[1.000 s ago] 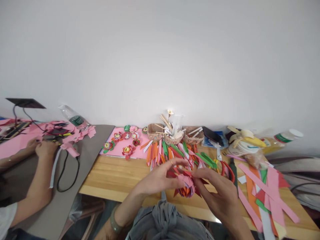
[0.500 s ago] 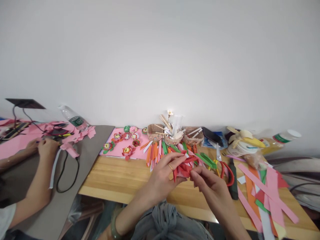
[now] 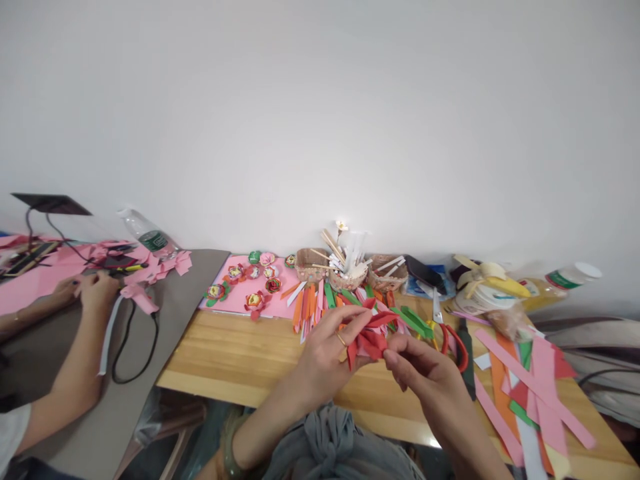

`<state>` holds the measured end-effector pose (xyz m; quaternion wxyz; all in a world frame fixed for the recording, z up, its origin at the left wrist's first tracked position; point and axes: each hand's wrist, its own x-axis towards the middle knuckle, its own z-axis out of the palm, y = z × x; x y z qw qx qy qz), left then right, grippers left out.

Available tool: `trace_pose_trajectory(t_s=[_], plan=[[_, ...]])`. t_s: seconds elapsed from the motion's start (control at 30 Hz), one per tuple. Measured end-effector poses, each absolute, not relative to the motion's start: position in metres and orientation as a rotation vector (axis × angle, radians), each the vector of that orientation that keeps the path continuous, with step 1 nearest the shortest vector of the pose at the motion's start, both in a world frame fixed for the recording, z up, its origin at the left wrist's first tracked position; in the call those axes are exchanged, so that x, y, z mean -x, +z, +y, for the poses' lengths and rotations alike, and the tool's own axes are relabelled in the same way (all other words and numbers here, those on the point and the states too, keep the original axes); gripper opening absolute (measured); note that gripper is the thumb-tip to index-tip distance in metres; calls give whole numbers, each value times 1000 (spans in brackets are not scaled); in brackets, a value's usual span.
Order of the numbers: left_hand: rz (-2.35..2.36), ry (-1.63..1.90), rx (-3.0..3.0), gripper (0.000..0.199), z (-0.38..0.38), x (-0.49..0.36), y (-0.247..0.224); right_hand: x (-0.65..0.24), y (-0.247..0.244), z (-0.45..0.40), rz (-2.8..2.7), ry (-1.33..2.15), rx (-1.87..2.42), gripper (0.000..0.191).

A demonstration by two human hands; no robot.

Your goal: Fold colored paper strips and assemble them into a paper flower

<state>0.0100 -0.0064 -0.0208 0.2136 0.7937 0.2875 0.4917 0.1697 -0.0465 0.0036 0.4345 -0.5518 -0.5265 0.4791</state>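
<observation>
Between my two hands is a red paper flower [image 3: 371,339] with pointed petals, held above the front of the wooden table [image 3: 225,350]. My left hand [image 3: 327,343] grips it from the left, fingers over the top and thumb below. At its right side, my right hand [image 3: 417,363] pinches one petal between thumb and fingertips. Behind the flower lie folded paper strips [image 3: 313,310] in orange, white, green and pink. Red-handled scissors [image 3: 457,347] rest just right of my right hand, beside a dark bottle-like object [image 3: 467,363].
Finished paper flowers [image 3: 256,302] sit on a pink sheet [image 3: 280,308] to the left. Small baskets [image 3: 311,265] with sticks stand by the wall. Loose paper strips [image 3: 543,380] cover the right side. At the far left, a co-worker's hands [image 3: 97,293] handle pink paper.
My right fingers have shifted slightly on the red petal, and the flower has turned a little. The co-worker's hands moved slightly. Everything else looks the same.
</observation>
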Motion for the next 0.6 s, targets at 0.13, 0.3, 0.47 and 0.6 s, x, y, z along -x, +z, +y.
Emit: trace_pose_trajectory(t_s=[0.13, 0.3, 0.47, 0.6], plan=[[801, 1415, -2111, 54, -9, -12, -22, -169, 5, -46, -1302, 1227, 1377, 39], [787, 1522, -2000, 48, -10, -15, -26, -167, 12, -46, -1308, 1228, 1390, 38], [766, 1379, -1748, 57, -13, -15, -25, -167, 12, -45, -1295, 1217, 1430, 39], [666, 1194, -1345, 50, -18, -15, -21, -165, 7, -45, -1286, 1250, 1414, 36]])
